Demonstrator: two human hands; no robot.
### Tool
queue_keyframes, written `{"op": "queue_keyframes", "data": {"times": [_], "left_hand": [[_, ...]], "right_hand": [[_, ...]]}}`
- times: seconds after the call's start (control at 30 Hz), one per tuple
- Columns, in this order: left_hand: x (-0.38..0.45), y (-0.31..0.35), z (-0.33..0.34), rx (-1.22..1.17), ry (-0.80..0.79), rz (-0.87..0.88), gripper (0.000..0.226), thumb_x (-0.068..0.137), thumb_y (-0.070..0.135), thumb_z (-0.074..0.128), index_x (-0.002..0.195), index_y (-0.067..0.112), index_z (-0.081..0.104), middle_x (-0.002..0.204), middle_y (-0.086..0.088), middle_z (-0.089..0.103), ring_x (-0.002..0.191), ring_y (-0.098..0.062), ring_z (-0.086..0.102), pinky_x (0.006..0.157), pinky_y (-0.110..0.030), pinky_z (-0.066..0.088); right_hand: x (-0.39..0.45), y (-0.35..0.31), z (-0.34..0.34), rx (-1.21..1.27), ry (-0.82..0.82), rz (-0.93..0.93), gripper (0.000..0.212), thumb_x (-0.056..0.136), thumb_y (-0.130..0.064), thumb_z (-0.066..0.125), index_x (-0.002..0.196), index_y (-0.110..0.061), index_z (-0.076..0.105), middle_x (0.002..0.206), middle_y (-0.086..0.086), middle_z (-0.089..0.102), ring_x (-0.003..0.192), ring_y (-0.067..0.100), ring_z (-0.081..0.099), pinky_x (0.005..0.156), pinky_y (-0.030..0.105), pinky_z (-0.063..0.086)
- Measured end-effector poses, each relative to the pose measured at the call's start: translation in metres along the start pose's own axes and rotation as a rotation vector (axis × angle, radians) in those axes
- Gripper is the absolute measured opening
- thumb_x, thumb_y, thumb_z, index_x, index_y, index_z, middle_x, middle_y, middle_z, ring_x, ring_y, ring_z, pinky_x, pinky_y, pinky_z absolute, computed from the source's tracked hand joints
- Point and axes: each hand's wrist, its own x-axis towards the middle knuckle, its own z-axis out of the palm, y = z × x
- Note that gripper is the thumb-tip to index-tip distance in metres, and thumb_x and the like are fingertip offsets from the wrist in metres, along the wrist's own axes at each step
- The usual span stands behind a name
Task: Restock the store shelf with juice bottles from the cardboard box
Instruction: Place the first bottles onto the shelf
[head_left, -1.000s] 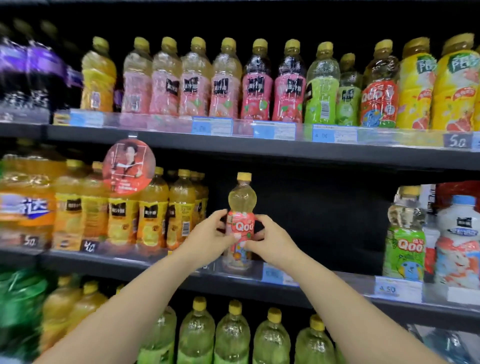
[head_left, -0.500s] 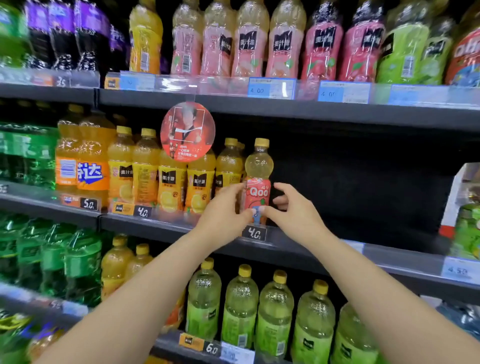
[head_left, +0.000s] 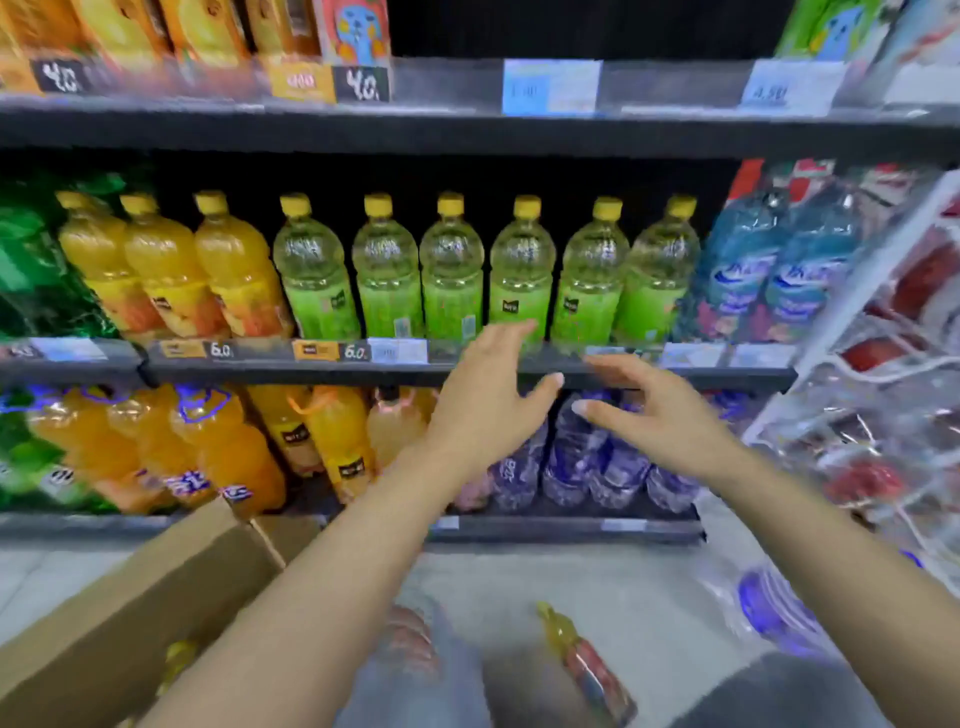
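While both hands (head_left: 571, 410) hover empty (fingers spread), 1 juice bottle (head_left: 587, 665) lies below

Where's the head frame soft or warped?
Head view: sharpest on the green bottles mid-shelf; motion blur smears the floor bottle, box and right rack; wide-angle bend bows the shelf edge; both open hands slightly soft.

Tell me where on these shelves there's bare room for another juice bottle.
The upper shelf is bare between the red-labelled bottle and the green-labelled bottle. The row of green juice bottles below is packed cap to cap.
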Motion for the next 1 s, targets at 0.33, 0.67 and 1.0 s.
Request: {"op": "queue_keyframes", "data": {"times": [0.33, 0.67, 1.0], "left_hand": [[-0.086, -0.066, 0.191, -0.081, -0.249, -0.514, 0.050, 0.085, 0.032, 0.065, 0.125, 0.006, 0.053, 0.122, -0.017, 0.058, 0.115, -0.032, 0.053, 0.096, -0.037, 0.041], [-0.142, -0.143, 0.287, -0.014, -0.545, -0.849, 0.067, 0.087, 0.044, 0.058, 0.141, 0.010, 0.037, 0.142, -0.012, 0.043, 0.126, -0.029, 0.046, 0.103, -0.035, 0.040], [-0.159, -0.207, 0.322, 0.044, -0.625, -0.968, 0.065, 0.087, 0.046, 0.057, 0.140, 0.012, 0.040, 0.139, -0.010, 0.047, 0.123, -0.028, 0.049, 0.102, -0.035, 0.040]], "right_hand": [[-0.078, 0.172, 0.095, -0.035, -0.071, 0.507, 0.062, 0.080, -0.040, 0.072, 0.132, -0.015, 0.052, 0.127, 0.010, 0.061, 0.117, 0.025, 0.057, 0.095, 0.031, 0.042], [-0.117, 0.297, 0.194, -0.160, -0.419, 0.879, 0.072, 0.085, -0.056, 0.054, 0.144, -0.019, 0.032, 0.135, 0.008, 0.051, 0.117, 0.026, 0.055, 0.089, 0.034, 0.048], [-0.130, 0.367, 0.289, -0.224, -0.590, 0.940, 0.068, 0.079, -0.042, 0.065, 0.136, -0.023, 0.036, 0.121, 0.009, 0.052, 0.115, 0.032, 0.054, 0.092, 0.038, 0.046]]}}
